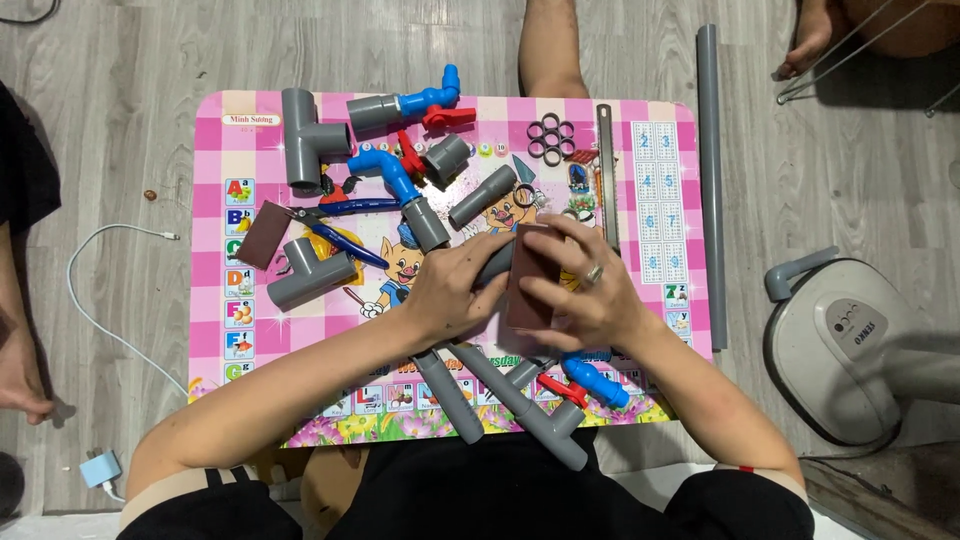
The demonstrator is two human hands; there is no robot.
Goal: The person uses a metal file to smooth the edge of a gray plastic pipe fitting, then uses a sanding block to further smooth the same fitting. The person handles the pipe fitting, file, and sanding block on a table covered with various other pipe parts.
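Note:
My left hand (455, 288) grips a short grey pipe piece (495, 262) over the middle of a small pink children's table (215, 330). My right hand (585, 285), with a ring on one finger, holds a brown sheet of sandpaper (528, 280) wrapped against that pipe. Both hands sit close together, fingers curled. Two grey pipe lengths (480, 395) lie just below my hands, one joined to a tee fitting near the table's front edge.
Grey tee fittings (305, 140), blue elbows with red-handled valves (420, 105), blue-handled pliers (335, 235), black rubber rings (551, 138), a hacksaw blade (606, 170) and another brown sheet (265, 235) lie on the table. A long grey pipe (711, 180) and a fan base (850, 345) are at the right.

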